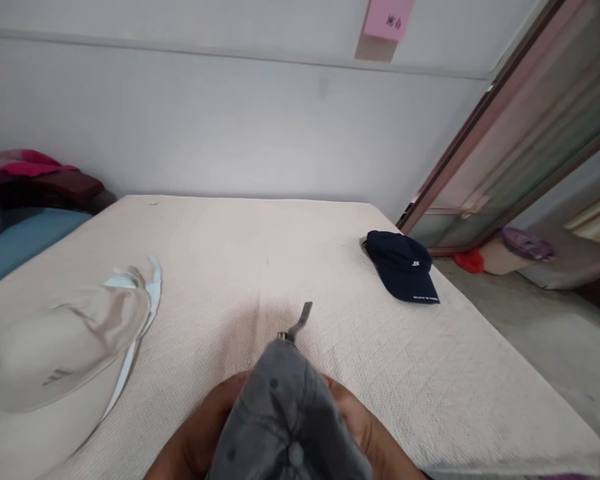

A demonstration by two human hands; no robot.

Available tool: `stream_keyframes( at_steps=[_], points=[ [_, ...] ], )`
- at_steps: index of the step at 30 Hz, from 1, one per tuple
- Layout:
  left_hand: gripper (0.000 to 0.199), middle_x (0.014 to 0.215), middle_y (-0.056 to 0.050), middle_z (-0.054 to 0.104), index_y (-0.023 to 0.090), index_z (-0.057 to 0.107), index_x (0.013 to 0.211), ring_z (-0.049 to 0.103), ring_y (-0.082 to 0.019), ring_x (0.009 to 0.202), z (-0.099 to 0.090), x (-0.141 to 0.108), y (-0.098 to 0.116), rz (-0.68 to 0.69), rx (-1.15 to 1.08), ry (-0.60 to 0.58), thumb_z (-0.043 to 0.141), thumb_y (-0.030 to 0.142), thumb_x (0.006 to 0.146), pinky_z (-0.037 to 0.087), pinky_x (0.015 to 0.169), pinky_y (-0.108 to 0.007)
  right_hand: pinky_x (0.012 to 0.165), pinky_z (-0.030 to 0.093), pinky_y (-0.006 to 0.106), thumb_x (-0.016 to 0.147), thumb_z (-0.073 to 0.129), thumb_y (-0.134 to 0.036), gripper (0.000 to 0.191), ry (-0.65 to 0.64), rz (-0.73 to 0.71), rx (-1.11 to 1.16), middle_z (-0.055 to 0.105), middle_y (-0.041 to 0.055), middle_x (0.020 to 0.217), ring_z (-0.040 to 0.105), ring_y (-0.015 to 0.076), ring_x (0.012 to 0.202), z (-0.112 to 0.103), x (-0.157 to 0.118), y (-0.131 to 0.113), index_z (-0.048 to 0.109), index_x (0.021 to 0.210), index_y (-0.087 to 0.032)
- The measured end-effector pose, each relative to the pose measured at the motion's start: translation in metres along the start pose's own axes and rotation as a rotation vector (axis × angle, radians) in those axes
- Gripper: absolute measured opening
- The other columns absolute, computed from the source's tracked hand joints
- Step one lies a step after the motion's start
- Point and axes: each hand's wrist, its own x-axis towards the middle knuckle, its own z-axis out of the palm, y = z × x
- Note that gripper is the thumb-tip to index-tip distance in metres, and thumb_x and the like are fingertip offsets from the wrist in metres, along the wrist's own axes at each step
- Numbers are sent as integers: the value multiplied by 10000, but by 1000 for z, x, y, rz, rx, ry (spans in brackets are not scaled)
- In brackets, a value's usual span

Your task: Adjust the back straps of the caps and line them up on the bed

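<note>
Grey washed-fabric baseball cap (280,427) is nearest, bottom centre, crown w/ its round top button (295,455) turned toward the camera & lower edge cut off by the frame. It's held btwn both hands: left hand (207,417) on one side, right hand (355,417) on the other, both clamped on it, most fingers hidden behind the fabric. At the cap's far end a small metal buckle (282,336) shows, w/ a loose grey strap end (301,321) sticking up beside it. All this is above a cream, textured cloth-covered surface (260,247); can't tell if the cap touches it. Off L, a beige wide-brimmed hat (65,340) w/ three slanted bars on front & pale blue-white edging lies partly out of frame. Far R, a navy baseball cap (400,263) w/ small white lettering lies near the surface's edge, well apart from the hands, brim pointing toward the near right. Bkgd: white wall (220,127) w/ a pink paper note (387,19) stuck up top, handwriting too small to read; blue cushion (25,237) far L; pinkish-framed glass panel (525,127) on the R.
</note>
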Motion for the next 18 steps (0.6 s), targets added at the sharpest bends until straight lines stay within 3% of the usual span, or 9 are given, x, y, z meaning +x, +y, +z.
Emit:
stream_keyframes(
  at_steps=[2, 5, 8, 11, 15, 18],
  points=[
    [187, 689, -48, 725, 193, 732, 880, 691, -271, 785, 5, 2, 7, 40, 42, -37, 665, 92, 738, 549, 654, -346, 648, 508, 285, 573, 672, -102, 164, -3, 59, -9, 655, 36, 614, 643, 167, 615, -1, 11, -5, 677, 737, -118],
    [201, 725, -78, 728, 156, 717, 939, 694, -263, 748, 9, 5, 21, 80, 95, -32, 690, 164, 740, 545, 634, -333, 607, 481, 241, 568, 621, -52, 201, 122, 43, -62, 656, 21, 634, 610, 130, 575, -7, 27, -12, 665, 753, -117],
    [347, 744, -78, 726, 136, 695, 997, 692, -240, 686, 5, 11, 32, 124, 223, 23, 734, 111, 653, 536, 629, -313, 581, 454, 217, 569, 600, -36, 195, 238, -48, -103, 643, 3, 636, 584, 111, 564, -14, 36, -19, 647, 733, -131],
    [420, 703, -30, 707, 149, 677, 1005, 667, -200, 618, -4, 20, 35, 202, 305, 90, 673, 41, 598, 504, 577, -271, 550, 426, 207, 550, 612, -32, 229, 245, -137, -105, 624, -8, 631, 568, 107, 556, -19, 37, -30, 640, 748, -144],
    [441, 645, 0, 679, 145, 678, 937, 630, -179, 571, -9, 28, 29, 264, 303, 135, 558, 13, 533, 458, 531, -251, 569, 429, 215, 641, 697, -157, 222, 179, -182, -32, 633, 13, 698, 577, 114, 600, -17, 35, -45, 649, 857, -149],
    [338, 597, 8, 650, 140, 694, 873, 589, -163, 528, -4, 28, 24, 257, 273, 116, 556, 68, 573, 428, 502, -246, 508, 386, 202, 736, 697, -325, 237, 262, -254, -31, 605, 4, 652, 526, 93, 538, -13, 36, -49, 647, 885, -147]
  ],
)
